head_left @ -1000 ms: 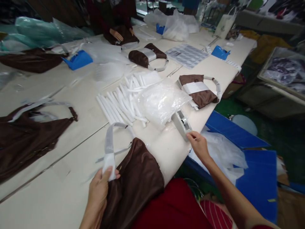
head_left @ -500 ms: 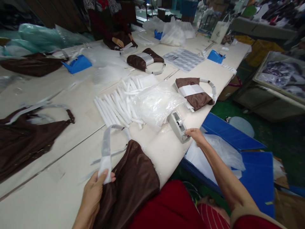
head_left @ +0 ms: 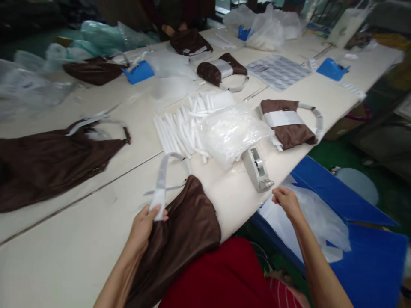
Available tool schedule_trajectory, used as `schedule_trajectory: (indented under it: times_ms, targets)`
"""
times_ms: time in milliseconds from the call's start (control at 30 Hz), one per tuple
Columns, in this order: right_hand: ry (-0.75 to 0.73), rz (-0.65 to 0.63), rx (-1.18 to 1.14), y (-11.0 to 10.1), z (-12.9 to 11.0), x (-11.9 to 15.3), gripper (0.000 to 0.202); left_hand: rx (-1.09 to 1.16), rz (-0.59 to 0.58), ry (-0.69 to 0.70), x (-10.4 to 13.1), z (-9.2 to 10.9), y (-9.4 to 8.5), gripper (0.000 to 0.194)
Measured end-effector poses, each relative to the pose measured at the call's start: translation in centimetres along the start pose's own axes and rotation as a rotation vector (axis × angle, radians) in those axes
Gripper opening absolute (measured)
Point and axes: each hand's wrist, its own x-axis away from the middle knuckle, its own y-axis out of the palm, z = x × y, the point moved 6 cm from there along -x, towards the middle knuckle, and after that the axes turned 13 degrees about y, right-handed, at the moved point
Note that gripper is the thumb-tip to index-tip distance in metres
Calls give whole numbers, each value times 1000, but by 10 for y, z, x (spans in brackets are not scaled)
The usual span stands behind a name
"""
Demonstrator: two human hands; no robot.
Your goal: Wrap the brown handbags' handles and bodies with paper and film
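Note:
My left hand [head_left: 146, 222] pinches the white-wrapped strap [head_left: 160, 182] of a brown bag [head_left: 189, 231] that lies at the table's near edge, partly against my lap. Just off the front end of a grey tape dispenser [head_left: 256, 169], my right hand [head_left: 287, 200] is closed with fingertips pressed together; what they hold, if anything, is too small to make out. White foam rods [head_left: 176, 130] and a clear plastic bag [head_left: 233, 134] lie behind the dispenser.
Another brown bag [head_left: 54, 160] lies at the left. A wrapped bag [head_left: 287, 124] sits near the right edge, with a blue box [head_left: 369, 256] below. Blue dispensers [head_left: 138, 72] and plastic bags stand further back. A person's hands [head_left: 173, 29] are at the far side.
My right hand has come away from the dispenser's front end toward me. The view has shifted, so the table items appear further right. My left hand keeps its hold on the strap.

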Motion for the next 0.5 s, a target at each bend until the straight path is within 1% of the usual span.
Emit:
schedule_trajectory:
  times_ms: [100, 133, 167, 200, 233, 267, 333, 400, 433, 500]
  targets:
    - [18, 132, 287, -11, 15, -3, 19, 16, -2, 31, 6, 6, 0, 49]
    - [47, 118, 317, -11, 21, -1, 18, 26, 0, 28, 8, 6, 0, 49]
    - [42, 50, 294, -6, 24, 4, 22, 39, 1, 25, 9, 6, 0, 49]
    - [1, -66, 233, 5, 21, 12, 26, 55, -3, 25, 11, 7, 1, 47]
    - [-39, -215, 166, 22, 16, 25, 30, 71, -8, 29, 12, 7, 2, 45]
    - [-88, -375, 101, 43, 5, 42, 33, 82, -14, 37, 13, 7, 3, 42]
    - [-183, -693, 20, 94, -26, 85, 34, 87, -30, 59, 15, 8, 5, 38]
    - [-280, -972, -5, 150, -62, 128, 33, 89, -42, 61, 17, 6, 6, 36]
    - [-325, -1080, -6, 176, -79, 146, 33, 91, -48, 59, 17, 5, 6, 35]
    - [-386, -1218, -15, 222, -106, 171, 32, 102, -57, 61, 18, 4, 5, 35]
